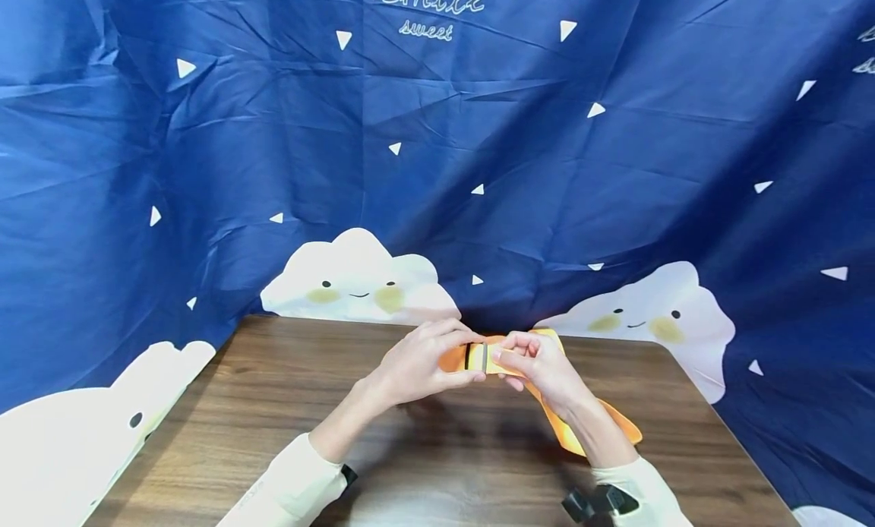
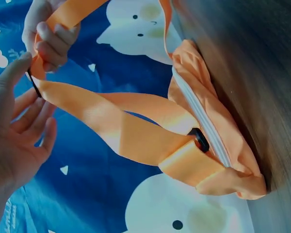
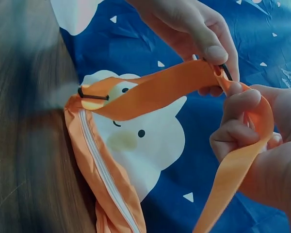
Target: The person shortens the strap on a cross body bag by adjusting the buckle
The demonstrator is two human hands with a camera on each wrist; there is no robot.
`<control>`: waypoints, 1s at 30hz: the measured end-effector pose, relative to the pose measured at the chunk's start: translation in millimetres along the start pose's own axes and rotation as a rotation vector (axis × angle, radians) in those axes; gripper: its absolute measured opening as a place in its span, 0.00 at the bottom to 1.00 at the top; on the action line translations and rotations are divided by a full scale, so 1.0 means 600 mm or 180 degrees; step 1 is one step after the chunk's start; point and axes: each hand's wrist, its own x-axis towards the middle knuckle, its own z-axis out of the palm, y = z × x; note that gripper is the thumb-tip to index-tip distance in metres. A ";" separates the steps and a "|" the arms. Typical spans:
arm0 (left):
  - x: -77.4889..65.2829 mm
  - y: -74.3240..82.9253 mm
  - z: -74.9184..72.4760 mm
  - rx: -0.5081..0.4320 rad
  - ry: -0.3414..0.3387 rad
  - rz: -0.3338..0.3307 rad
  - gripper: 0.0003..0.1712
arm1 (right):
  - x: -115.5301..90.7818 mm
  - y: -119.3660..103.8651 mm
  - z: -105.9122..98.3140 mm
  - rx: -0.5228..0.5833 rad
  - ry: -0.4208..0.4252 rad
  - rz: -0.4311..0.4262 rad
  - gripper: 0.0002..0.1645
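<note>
Orange all the way along the strap (image 2: 87, 104), glowing paler where the light catches it, and orange again on the bag (image 2: 228, 138), split by a white zip (image 2: 198, 111)! Black on the slider (image 2: 34, 85). Beneath, brown tabletop (image 1: 307, 405), streaked with darker wood grain. Beyond, a deep blue backdrop (image 1: 444, 109), scattered with white triangles and topped by white lettering. White clouds at far left and far right, yellow-cheeked, black-eyed. Off-white sleeves (image 1: 301, 474) near left and near right.

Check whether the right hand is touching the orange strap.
Touching. The right wrist view shows it plainly: the right hand grips the orange strap in its curled fingers.
</note>
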 end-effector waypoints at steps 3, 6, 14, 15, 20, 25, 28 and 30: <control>0.000 0.003 -0.001 -0.0004 0.0029 0.0083 0.29 | -0.003 -0.005 0.003 0.0054 0.0006 -0.0024 0.06; 0.003 0.004 -0.001 -0.0092 0.0072 0.0145 0.29 | -0.003 -0.006 0.005 0.0228 -0.0070 -0.0162 0.04; 0.013 0.012 -0.014 -0.0231 0.0094 0.0205 0.29 | -0.002 -0.004 0.004 0.0945 -0.0386 -0.0243 0.10; 0.013 0.014 -0.017 -0.0226 0.0078 0.0199 0.29 | -0.002 -0.004 0.005 0.0964 -0.0393 -0.0264 0.10; 0.010 0.019 -0.022 -0.0246 -0.0011 0.0167 0.30 | -0.008 -0.007 0.017 0.0614 -0.0346 -0.0486 0.07; 0.007 0.017 -0.022 -0.0278 0.0013 0.0159 0.30 | -0.009 -0.009 0.025 0.0299 -0.0187 -0.0519 0.09; 0.005 0.014 -0.022 -0.0339 0.0037 0.0178 0.30 | -0.009 -0.010 0.020 0.0259 -0.0100 -0.0415 0.05; 0.002 0.011 -0.022 -0.0362 0.0051 0.0190 0.29 | -0.011 -0.010 0.013 0.0239 -0.0065 -0.0334 0.05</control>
